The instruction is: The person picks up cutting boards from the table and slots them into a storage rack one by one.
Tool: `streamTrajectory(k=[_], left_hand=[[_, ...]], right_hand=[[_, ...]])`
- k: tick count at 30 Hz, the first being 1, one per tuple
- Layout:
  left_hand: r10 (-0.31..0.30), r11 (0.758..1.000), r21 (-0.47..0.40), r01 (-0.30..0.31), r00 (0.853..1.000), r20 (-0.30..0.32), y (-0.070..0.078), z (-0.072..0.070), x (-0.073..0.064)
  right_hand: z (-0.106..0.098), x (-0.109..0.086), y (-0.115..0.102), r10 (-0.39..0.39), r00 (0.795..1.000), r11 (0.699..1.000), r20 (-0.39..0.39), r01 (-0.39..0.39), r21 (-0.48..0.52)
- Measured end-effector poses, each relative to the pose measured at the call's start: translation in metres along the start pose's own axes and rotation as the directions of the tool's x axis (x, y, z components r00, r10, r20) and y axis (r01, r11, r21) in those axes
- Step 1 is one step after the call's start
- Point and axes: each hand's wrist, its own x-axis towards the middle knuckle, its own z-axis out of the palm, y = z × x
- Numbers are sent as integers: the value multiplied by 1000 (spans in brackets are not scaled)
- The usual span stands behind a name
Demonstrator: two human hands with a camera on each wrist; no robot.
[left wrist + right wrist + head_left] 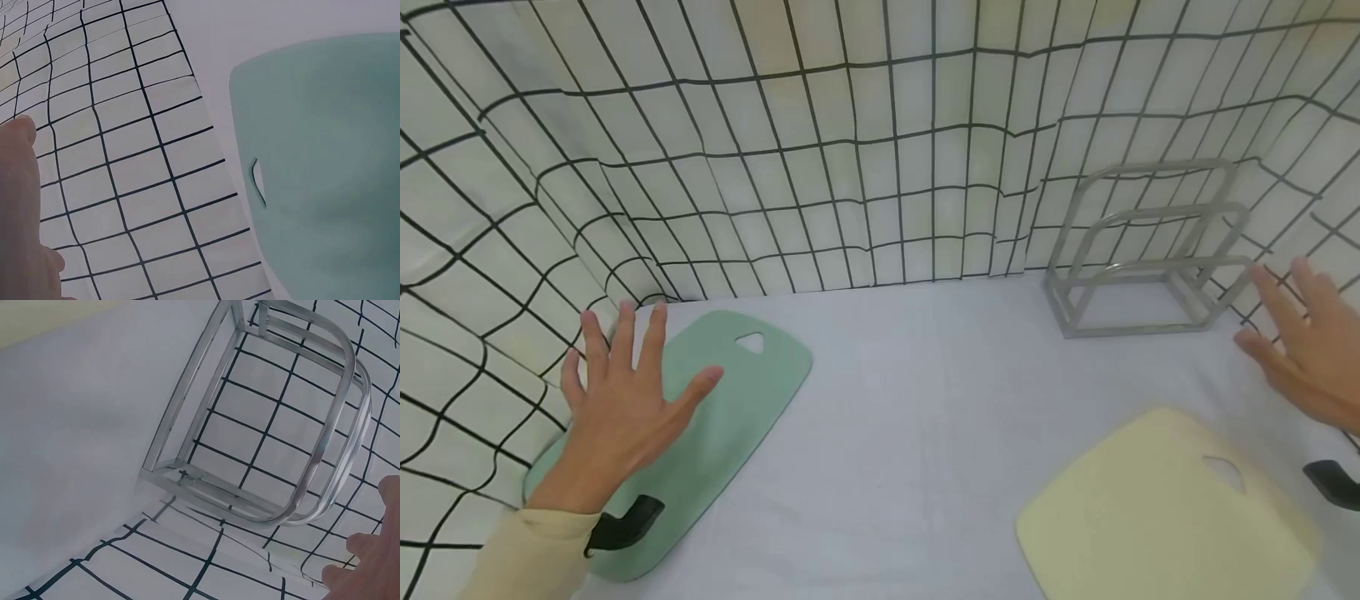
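My left hand [625,412] is held over the green cutting board [741,408], fingers spread and holding nothing. That board lies flat at the left, its cut-out handle hole toward the back; the left wrist view shows the board [325,162] beside the fingers. At the right edge of the head view my right hand [1311,346] is raised with its fingers spread, nothing in its grasp. Close to its fingertips stands a silver metal rack [1138,332] with upright loops, also large in the right wrist view. A pale yellow cutting board [1150,508] lies in front of the rack.
A white surface [910,417] bears the boards and rack. Behind it and along both sides rises white cloth with a black grid pattern [850,167], wrinkled in places. Black straps [625,525] show at both wrists.
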Motion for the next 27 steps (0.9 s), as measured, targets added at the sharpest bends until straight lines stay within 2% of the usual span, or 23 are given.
streamTrajectory(k=[9,19,27], left_hand=[[21,999,-41,-22,1000,-19,9,1,3],[54,994,-94,-59,997,-54,23,5,11],[43,990,-133,-52,997,-67,32,6,16]], right_hand=[[-1,3,0,11,1000,998,0,-11,62],[6,6,4,8,999,987,-39,-2,161],[10,10,6,18,998,982,-60,-7,189]])
